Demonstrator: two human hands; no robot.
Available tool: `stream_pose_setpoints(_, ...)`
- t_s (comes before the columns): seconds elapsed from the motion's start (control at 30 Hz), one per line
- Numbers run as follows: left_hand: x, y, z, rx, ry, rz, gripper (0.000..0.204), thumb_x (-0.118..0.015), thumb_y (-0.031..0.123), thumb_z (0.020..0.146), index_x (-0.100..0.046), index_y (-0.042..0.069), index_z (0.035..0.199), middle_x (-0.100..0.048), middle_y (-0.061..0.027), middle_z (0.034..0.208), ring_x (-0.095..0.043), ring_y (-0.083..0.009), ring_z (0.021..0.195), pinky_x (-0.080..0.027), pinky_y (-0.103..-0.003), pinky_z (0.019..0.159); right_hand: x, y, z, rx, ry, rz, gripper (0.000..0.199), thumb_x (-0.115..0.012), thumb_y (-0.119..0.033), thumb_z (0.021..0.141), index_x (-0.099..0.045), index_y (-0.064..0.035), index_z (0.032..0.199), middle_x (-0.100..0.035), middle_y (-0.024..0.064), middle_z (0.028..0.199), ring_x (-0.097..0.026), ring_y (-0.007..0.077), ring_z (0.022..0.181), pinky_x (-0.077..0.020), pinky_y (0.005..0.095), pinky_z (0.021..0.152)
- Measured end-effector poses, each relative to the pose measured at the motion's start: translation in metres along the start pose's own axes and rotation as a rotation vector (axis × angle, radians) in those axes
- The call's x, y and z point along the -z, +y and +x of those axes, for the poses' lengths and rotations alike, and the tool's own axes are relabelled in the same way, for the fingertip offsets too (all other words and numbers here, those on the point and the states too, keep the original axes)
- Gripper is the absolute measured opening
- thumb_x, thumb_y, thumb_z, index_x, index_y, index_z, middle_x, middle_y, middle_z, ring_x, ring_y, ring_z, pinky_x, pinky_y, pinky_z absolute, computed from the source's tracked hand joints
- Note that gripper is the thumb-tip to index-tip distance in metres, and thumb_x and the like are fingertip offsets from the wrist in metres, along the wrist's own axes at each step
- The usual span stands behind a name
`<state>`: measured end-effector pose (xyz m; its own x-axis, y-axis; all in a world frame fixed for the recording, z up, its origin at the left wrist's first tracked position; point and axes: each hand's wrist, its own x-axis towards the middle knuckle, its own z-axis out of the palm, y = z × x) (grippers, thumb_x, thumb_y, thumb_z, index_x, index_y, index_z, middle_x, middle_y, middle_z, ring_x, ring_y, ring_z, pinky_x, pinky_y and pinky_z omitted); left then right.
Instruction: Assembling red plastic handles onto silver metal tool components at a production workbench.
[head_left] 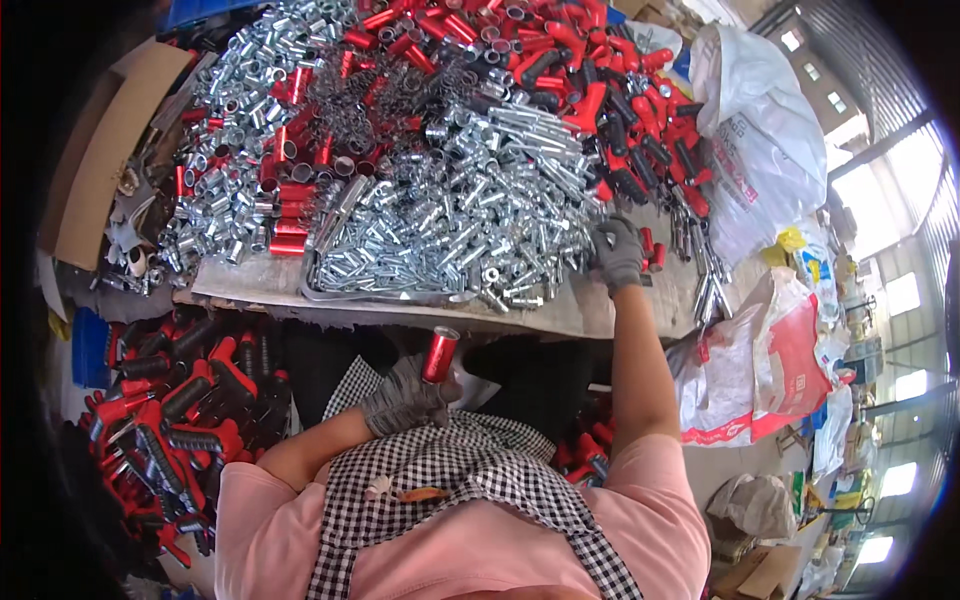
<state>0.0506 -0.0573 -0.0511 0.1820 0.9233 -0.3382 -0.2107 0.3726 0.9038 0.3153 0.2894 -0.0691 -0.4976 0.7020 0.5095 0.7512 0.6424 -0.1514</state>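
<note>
My left hand [405, 397], in a grey knit glove, is closed around a red metal tube [440, 353] in front of my apron. The tube stands nearly upright, its silver-rimmed open end facing up. My right hand [617, 253], gloved the same way, reaches over the table at the right edge of a heap of small silver metal parts [450, 235]. Its fingers are curled beside the heap, and what they hold, if anything, is hidden. Just right of that hand lie a few short red tubes [656, 257].
Silver rings [215, 190], dark wire springs [350, 105] and red and black handles [640, 120] cover the wooden table [250, 280]. More red-and-black tools [165, 430] are piled below left. White sacks [760, 140] stand at right; a cardboard flap [115, 150] rises at left.
</note>
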Motion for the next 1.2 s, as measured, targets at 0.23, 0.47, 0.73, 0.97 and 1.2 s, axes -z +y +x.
stream_pose_setpoints(0.23,0.017,0.034,0.028,-0.315,0.16,0.669,0.049,-0.074,0.03,0.073,-0.059,0.008,0.114,-0.063,-0.0146,0.101,-0.061,-0.0305,0.093,-0.047,-0.038,0.084,0.121,-0.152,-0.006,0.255,-0.378,0.634,0.03,-0.066,-0.02,0.083,-0.066,-0.0115,0.111,-0.068,0.0131,0.093,-0.066,0.0286,0.079,-0.0515,0.0358,0.071)
stream_pose_setpoints(0.47,0.009,0.034,0.049,-0.641,0.114,1.068,0.053,-0.07,0.024,0.075,-0.055,0.012,0.124,-0.063,-0.0149,0.109,-0.061,-0.0325,0.098,-0.049,-0.04,0.087,0.107,-0.188,-0.038,0.445,-0.468,0.666,0.023,-0.062,-0.023,0.083,-0.066,-0.0097,0.101,-0.063,0.0122,0.085,-0.063,0.032,0.069,-0.051,0.0424,0.066)
stream_pose_setpoints(0.73,0.027,0.019,0.055,-0.25,0.139,1.032,0.053,-0.074,0.022,0.072,-0.058,0.008,0.121,-0.064,-0.0155,0.107,-0.062,-0.0311,0.1,-0.048,-0.038,0.089,0.09,-0.189,-0.043,0.499,-0.606,0.536,0.063,-0.067,-0.017,0.08,-0.041,-0.0022,0.135,-0.063,0.0154,0.094,-0.064,0.0274,0.085,-0.0503,0.0387,0.075)
stream_pose_setpoints(0.97,0.032,0.034,0.048,-0.304,0.274,0.705,0.045,-0.073,0.032,0.074,-0.062,0.004,0.108,-0.065,-0.019,0.09,-0.064,-0.0335,0.082,-0.051,-0.04,0.073,0.057,-0.068,0.081,-0.017,-0.327,0.391,0.076,-0.074,-0.014,0.069,-0.038,-0.0063,0.136,-0.059,0.0175,0.117,-0.059,0.0317,0.105,-0.0465,0.0402,0.093)
stream_pose_setpoints(1.2,0.039,0.009,0.049,-0.447,0.214,0.769,0.043,-0.073,0.031,0.075,-0.063,0.009,0.111,-0.066,-0.0159,0.093,-0.064,-0.0318,0.085,-0.051,-0.039,0.076,-0.05,0.06,0.122,-0.26,-0.423,-0.043,0.08,-0.07,-0.023,0.069,-0.035,-0.0109,0.14,-0.059,0.0239,0.114,-0.059,0.0375,0.104,-0.046,0.0421,0.091)
